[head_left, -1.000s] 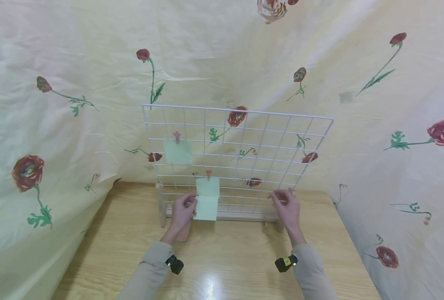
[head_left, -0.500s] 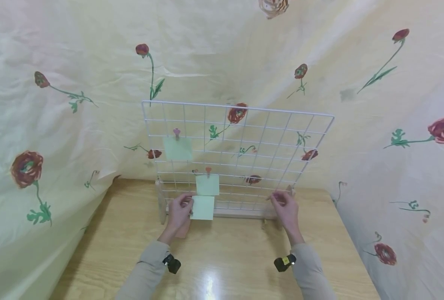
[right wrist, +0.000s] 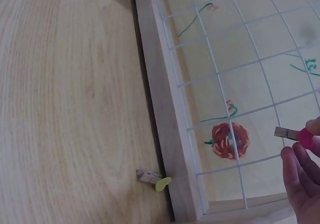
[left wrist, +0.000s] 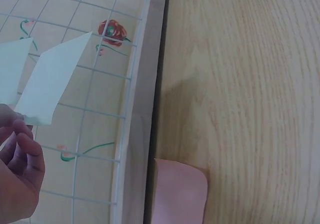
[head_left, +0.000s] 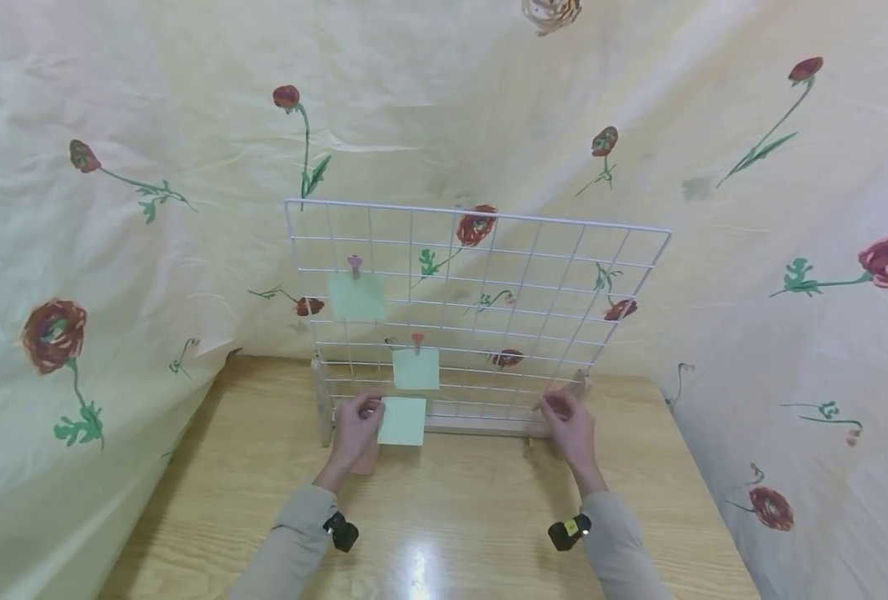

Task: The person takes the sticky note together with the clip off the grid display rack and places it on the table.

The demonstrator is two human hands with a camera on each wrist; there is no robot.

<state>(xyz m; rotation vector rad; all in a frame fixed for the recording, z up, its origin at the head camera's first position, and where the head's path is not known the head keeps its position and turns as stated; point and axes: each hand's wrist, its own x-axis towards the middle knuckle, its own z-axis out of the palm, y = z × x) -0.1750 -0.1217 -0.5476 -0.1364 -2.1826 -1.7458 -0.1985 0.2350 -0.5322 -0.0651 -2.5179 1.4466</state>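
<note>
My left hand (head_left: pixel 359 427) pinches a pale green paper square (head_left: pixel 402 422) by its left edge, in front of the bottom of a white wire grid (head_left: pixel 541 220). My right hand (head_left: pixel 573 429), near the grid's lower right, pinches a small wooden clothespin (right wrist: pixel 286 133) with a bright pink end, clearest in the right wrist view. Two similar paper squares hang on the grid. The upper left square (head_left: pixel 357 300) is under a purple-topped clothespin (head_left: pixel 355 263); the lower square (head_left: pixel 416 371), just above the held one, is under a red-topped clothespin (head_left: pixel 417 340).
The grid stands in a wooden base (right wrist: pixel 165 88) on a wood-grain table (head_left: pixel 459 508). A pink piece (left wrist: pixel 181 194) lies before the base at left. A clothespin with a yellow end (right wrist: pixel 149 176) lies against it at right. Flowered cloth (head_left: pixel 189 67) hangs behind.
My left hand has drawn the paper square slightly left and down, and a gap now separates it from the hanging square above. My right hand has barely moved and keeps its clothespin.
</note>
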